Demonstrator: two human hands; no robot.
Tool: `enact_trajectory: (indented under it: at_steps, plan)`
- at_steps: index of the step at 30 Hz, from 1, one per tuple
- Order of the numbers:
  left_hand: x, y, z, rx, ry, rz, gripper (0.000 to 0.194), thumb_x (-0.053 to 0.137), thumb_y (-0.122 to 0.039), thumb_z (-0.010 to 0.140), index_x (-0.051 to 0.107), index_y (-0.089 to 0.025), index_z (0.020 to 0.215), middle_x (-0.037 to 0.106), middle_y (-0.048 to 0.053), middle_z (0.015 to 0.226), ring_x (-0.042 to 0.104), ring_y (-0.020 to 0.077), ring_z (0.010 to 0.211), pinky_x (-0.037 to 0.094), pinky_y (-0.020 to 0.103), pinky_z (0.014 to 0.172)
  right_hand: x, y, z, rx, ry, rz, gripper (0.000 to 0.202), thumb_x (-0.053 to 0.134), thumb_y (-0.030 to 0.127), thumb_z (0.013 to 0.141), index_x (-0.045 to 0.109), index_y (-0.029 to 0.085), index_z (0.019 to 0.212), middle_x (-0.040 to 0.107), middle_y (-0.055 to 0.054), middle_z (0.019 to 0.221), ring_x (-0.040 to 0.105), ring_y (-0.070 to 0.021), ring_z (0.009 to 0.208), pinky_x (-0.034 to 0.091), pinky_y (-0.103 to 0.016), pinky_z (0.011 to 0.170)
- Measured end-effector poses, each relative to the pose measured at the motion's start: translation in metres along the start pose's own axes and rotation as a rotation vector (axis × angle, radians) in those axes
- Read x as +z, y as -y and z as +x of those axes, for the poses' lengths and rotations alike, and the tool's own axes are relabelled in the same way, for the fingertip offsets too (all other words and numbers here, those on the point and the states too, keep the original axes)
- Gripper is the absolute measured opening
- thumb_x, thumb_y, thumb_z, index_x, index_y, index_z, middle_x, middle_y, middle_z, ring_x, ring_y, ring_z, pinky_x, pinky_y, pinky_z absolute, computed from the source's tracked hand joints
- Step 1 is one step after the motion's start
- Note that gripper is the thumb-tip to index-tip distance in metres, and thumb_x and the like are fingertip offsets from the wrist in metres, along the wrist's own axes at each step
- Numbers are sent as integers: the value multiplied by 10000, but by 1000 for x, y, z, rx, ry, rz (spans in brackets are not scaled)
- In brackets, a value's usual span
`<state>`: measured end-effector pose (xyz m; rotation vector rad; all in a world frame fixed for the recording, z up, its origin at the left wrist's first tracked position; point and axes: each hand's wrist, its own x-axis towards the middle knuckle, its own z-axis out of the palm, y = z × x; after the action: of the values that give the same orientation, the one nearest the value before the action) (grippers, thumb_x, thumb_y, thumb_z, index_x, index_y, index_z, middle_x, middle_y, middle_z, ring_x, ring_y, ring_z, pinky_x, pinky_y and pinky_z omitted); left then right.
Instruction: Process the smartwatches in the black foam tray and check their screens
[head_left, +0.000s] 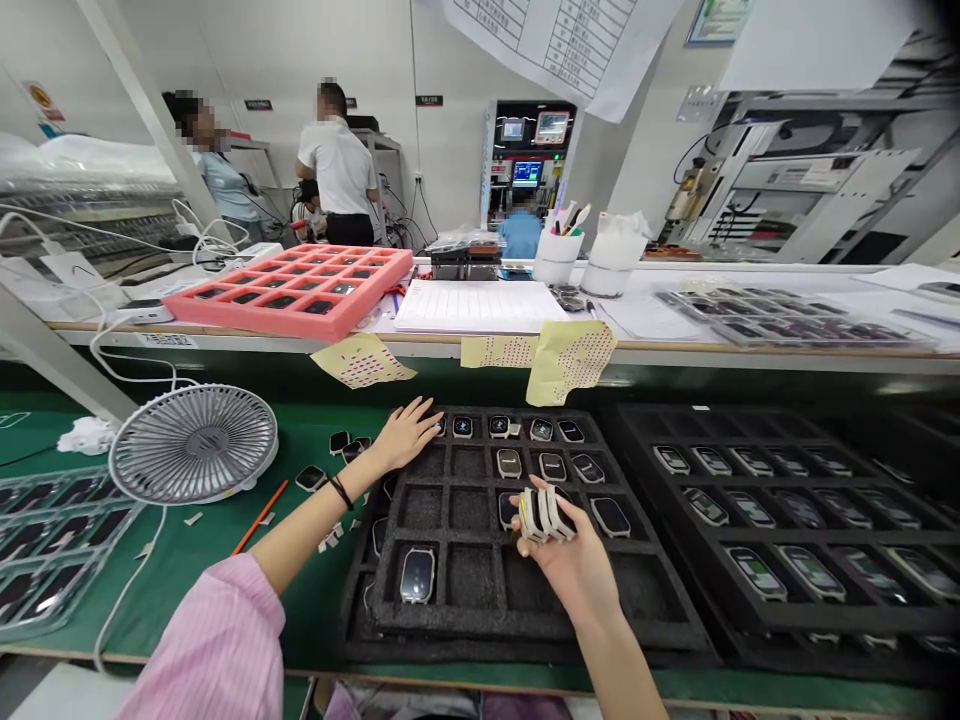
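My right hand [564, 545] is closed around a row of several square smartwatch bodies [541, 512], held edge to edge above a black foam tray [471, 570]. My left hand [405, 435] reaches to the tray's far left corner. Its fingers are stretched out, with the tips at a watch body partly hidden beneath them. More watch bodies lie in the tray's far and right cells, some with lit screens. A single watch [418, 576] sits in the near left cell. Under this tray, another tray's edge with watches shows on the left.
A second black foam tray [757, 470] of watches stands at right. On the left are a fan [196, 445], an orange stick [260, 516], loose watches [310, 478] and clear trays [56, 540]. The shelf holds a pink foam tray [341, 318] and papers [480, 305]. Other people are in the background.
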<state>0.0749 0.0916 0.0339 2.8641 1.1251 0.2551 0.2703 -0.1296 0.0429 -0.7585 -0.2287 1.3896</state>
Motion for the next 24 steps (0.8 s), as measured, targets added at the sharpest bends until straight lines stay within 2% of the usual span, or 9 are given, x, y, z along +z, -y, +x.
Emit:
enact_trajectory:
  at_steps: [4,8,17,20,24]
  plan:
    - [-4,8,-10,44,18,-36,455,285,-429,982,519,-250,1328,355,74,1504,238,243,1415,239,452,1126,-4,-2,1,3,1,4,326,598,351,818,628,221,1115,690,-76,869,626,-212,697,466,-304,512]
    - [-11,13,-8,-22,-25,-118,467,242,-396,990,487,-229,1352,378,76,1485,305,217,1378,282,418,1111,-7,-4,1,0,46,-2,348,589,353,829,610,237,1157,696,-77,903,630,-206,715,474,-301,529]
    - [2,-21,27,85,20,-33,434,300,-400,984,505,-254,1337,326,82,1516,252,233,1407,226,425,1125,-8,-7,-3,-12,24,51,302,594,335,802,634,222,1079,695,-74,871,632,-213,697,463,-298,501]
    - [3,-22,26,109,9,-2,430,309,-412,982,539,-254,1309,352,90,1501,249,239,1408,205,438,1129,-9,-7,-3,-11,31,60,287,586,340,806,644,214,1057,698,-81,868,634,-211,688,464,-295,497]
    - [-2,-12,16,194,14,-51,435,291,-436,983,563,-278,1284,376,66,1488,275,228,1396,236,423,1122,-10,-8,-2,-8,36,85,268,580,343,818,648,210,1041,704,-89,874,641,-212,694,466,-291,502]
